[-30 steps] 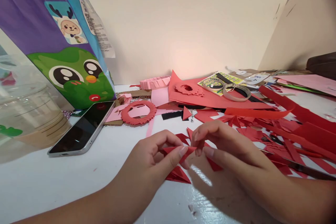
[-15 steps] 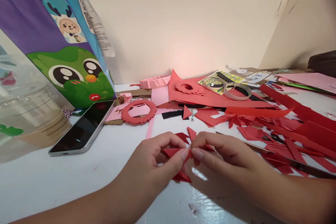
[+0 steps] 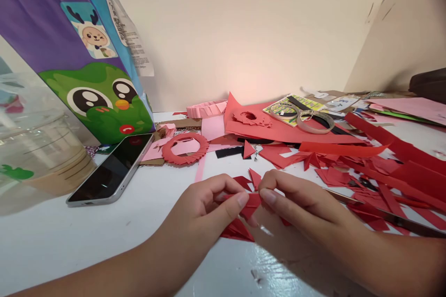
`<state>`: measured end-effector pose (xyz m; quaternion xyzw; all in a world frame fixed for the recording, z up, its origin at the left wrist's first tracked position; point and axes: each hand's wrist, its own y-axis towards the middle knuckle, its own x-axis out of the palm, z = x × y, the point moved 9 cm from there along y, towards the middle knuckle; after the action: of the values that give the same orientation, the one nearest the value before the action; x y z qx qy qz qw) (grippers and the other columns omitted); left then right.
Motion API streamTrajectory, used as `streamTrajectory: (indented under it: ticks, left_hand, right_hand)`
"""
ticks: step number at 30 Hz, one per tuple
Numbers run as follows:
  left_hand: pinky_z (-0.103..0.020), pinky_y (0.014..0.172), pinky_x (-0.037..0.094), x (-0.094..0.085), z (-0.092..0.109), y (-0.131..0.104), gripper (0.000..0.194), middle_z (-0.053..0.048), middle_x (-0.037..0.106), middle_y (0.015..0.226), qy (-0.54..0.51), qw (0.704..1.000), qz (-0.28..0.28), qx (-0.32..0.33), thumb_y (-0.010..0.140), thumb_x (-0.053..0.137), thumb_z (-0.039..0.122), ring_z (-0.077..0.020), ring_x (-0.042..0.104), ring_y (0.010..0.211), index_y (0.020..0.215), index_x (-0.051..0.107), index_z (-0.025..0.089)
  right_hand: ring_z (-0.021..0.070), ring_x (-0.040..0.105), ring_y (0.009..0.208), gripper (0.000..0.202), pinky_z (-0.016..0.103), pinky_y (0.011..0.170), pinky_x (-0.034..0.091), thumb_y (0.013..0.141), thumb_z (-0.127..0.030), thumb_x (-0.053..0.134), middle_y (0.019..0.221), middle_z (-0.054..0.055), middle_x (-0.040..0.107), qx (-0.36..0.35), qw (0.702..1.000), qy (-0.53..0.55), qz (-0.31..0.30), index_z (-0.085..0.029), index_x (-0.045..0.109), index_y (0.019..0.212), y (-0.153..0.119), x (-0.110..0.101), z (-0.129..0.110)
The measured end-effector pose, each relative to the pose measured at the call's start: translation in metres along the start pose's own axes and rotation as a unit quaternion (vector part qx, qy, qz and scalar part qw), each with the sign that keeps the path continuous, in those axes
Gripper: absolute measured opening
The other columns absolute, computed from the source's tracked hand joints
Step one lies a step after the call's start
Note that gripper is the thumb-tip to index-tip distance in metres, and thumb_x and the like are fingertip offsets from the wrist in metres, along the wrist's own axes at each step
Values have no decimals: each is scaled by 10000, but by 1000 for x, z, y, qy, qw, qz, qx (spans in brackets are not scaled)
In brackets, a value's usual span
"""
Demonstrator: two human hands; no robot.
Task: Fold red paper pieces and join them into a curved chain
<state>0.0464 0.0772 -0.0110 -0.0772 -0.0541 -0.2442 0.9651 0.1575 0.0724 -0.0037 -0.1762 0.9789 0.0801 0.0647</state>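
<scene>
Between my hands is a small folded piece of red paper point(image 3: 251, 203). My left hand point(image 3: 218, 206) pinches it from the left, thumb on the near side. My right hand point(image 3: 291, 202) is closed at its right end, thumb against forefinger. The fingers hide part of the folds. More folded red paper point(image 3: 237, 231) lies on the white table under my left hand, partly covered. Just beyond the fingertips a red paper triangle point(image 3: 255, 177) points upward.
A phone point(image 3: 109, 171), a plastic drink cup point(image 3: 45, 148) and a purple paper bag point(image 3: 73, 32) stand at the left. A red paper ring point(image 3: 184, 149) lies ahead. Red scraps point(image 3: 378, 167), tape rolls point(image 3: 315, 123) and scissors point(image 3: 393, 217) spread over the right side.
My right hand has shifted slightly right, away from the left thumb. The red paper has turned, and a flat folded face now shows between the hands.
</scene>
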Motion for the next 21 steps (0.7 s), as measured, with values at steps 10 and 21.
streamTrajectory:
  ticks: [10,21]
  left_hand:
    - [-226,717,557,2,4,-1,180,26,676,729,18,999,-17,23,937,621,255,-111,649,718,783,648,165]
    - [-210,667,542,2,5,-6,201,15,645,701,54,998,-4,41,943,593,289,-117,621,682,791,650,172]
  right_hand:
    - [140,474,659,247,269,601,380,923,-359,562,696,-15,533,9,1000,3,-16,-212,546,725,1,4,6]
    - [141,460,616,336,275,577,367,848,-454,638,631,-16,516,52,997,54,-12,-203,514,663,0,1,10]
